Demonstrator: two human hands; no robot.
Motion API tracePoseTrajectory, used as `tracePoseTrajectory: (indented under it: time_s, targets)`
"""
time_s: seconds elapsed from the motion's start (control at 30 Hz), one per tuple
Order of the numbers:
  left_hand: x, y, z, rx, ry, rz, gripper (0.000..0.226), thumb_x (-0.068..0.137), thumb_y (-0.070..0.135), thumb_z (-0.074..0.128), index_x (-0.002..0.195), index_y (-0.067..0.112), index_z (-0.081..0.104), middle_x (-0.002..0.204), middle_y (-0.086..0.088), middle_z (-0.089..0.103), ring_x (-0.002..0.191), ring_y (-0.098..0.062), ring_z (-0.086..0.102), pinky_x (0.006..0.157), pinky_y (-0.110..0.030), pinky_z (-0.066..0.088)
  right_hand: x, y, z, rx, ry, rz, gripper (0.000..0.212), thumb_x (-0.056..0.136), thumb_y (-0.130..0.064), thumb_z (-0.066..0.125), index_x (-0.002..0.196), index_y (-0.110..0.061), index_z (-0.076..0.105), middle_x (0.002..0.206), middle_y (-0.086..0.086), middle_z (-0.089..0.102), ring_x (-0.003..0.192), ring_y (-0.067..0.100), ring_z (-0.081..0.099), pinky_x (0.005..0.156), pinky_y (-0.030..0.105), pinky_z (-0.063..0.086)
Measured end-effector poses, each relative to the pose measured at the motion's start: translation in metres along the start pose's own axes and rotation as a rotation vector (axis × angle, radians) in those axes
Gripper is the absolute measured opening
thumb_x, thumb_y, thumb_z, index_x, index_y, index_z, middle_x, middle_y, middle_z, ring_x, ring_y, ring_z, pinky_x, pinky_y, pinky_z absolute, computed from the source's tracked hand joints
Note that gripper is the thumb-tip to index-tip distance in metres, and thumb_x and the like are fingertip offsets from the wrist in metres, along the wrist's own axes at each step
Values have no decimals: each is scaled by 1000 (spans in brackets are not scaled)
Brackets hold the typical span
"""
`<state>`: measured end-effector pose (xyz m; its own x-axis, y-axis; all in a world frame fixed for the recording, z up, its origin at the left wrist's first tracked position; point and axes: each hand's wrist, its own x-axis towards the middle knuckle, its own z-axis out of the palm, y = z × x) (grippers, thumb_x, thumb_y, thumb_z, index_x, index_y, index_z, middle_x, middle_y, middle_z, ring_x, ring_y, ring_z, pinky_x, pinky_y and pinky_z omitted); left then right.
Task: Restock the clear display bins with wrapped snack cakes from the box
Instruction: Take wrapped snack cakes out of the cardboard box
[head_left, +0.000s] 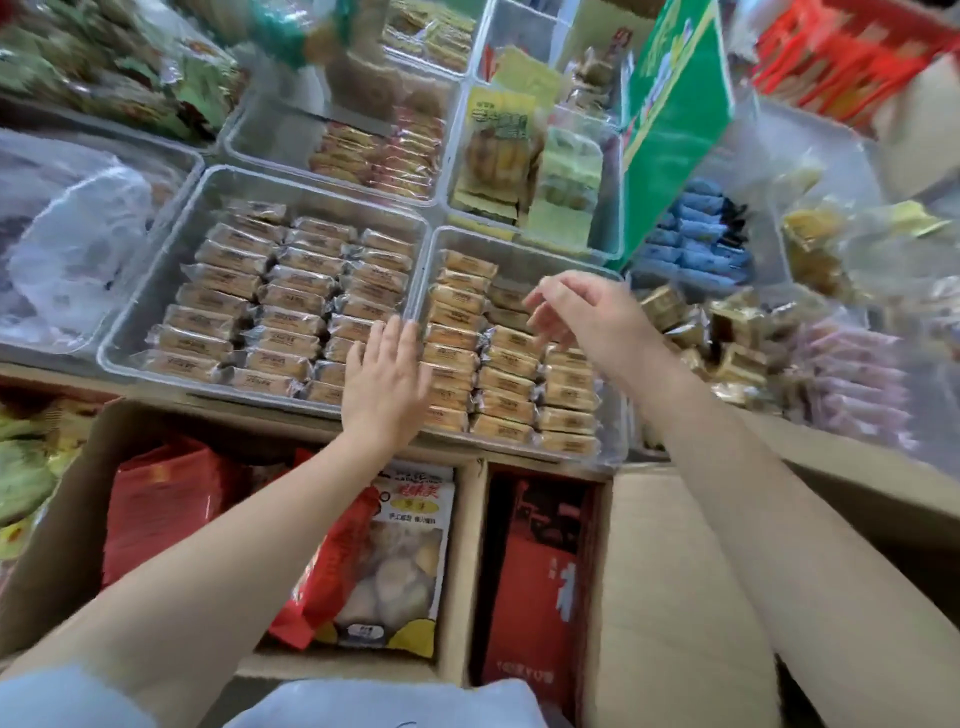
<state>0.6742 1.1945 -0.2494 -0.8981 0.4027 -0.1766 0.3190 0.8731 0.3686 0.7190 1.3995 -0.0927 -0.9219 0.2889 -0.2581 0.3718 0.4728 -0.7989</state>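
The left hand (384, 384) is laid flat, fingers straight, across the wall between two clear bins (415, 291) of wrapped snack cakes (506, 358) — nothing gripped. The right hand (582, 312) is held above the right bin's three rows, fingers loosely curled, empty. Gaps are seen only at the far edges — the cardboard box (462, 545) sits just below.

I stand in a snack shop: clear display bins (156, 291) full of wrapped snack cakes (291, 291), and below them cardboard boxes (462, 545) of packaged stock.
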Motion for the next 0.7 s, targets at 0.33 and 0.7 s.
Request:
tracePoseTrajectory:
  time_s: [0.33,0.7]
  targets:
    - [-163,249,3,-516,-44,725,55,96,47,40,146,24,46,160,3,36,151,-16,23,124,-42,16,-221,154,-163,-53,-40,379,43,101,-39,53,67,-14,64,70,15,67,63,18,62,66,34,49]
    - [-189,296,37,-240,2,603,48,94,39,42,137,22,54,138,5,57,139,-17,38,126,-43,6,-195,389,-136,-491,-237,507,54,98,-22,60,148,-10,43,141,14,55,126,32,54,103,32,42]
